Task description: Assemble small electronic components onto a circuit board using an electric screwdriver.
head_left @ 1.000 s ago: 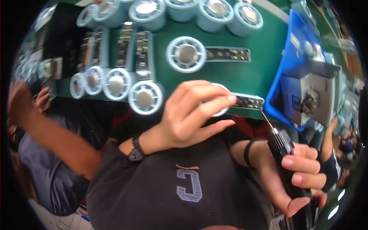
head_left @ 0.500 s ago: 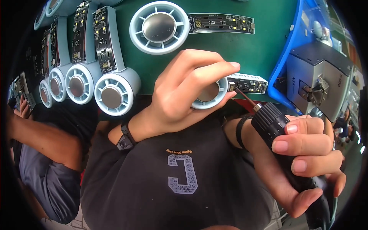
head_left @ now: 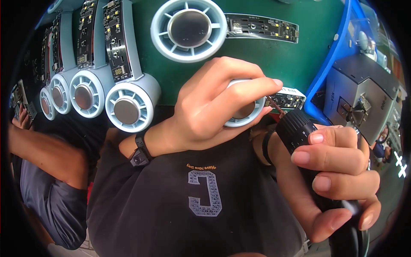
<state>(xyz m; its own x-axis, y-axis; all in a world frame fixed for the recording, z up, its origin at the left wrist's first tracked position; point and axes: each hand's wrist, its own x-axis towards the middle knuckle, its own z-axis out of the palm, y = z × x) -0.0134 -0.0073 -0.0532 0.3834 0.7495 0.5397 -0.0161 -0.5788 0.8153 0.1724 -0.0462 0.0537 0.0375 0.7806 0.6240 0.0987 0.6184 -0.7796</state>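
Note:
My left hand (head_left: pixel 214 107) grips a pale blue round fan housing (head_left: pixel 250 116) with a grey centre disc, holding it at the near edge of the green mat (head_left: pixel 274 60). A black circuit board (head_left: pixel 287 99) sticks out from this housing to the right. My right hand (head_left: pixel 338 171) is wrapped around a black electric screwdriver (head_left: pixel 299 128); its thin bit touches the circuit board beside my left fingertips. A black band sits on each wrist.
Several more pale blue fan housings (head_left: pixel 128 107) with circuit boards lie in a row at the left, and one larger-looking fan housing (head_left: pixel 188 30) lies at the top. A blue tray (head_left: pixel 329 64) and a grey metal fixture (head_left: pixel 364 98) stand at right. Another person's arm (head_left: pixel 47 154) is at left.
The view has moved closer to the work. My left hand still holds the same fan housing, and the screwdriver bit has come up against the board beside it.

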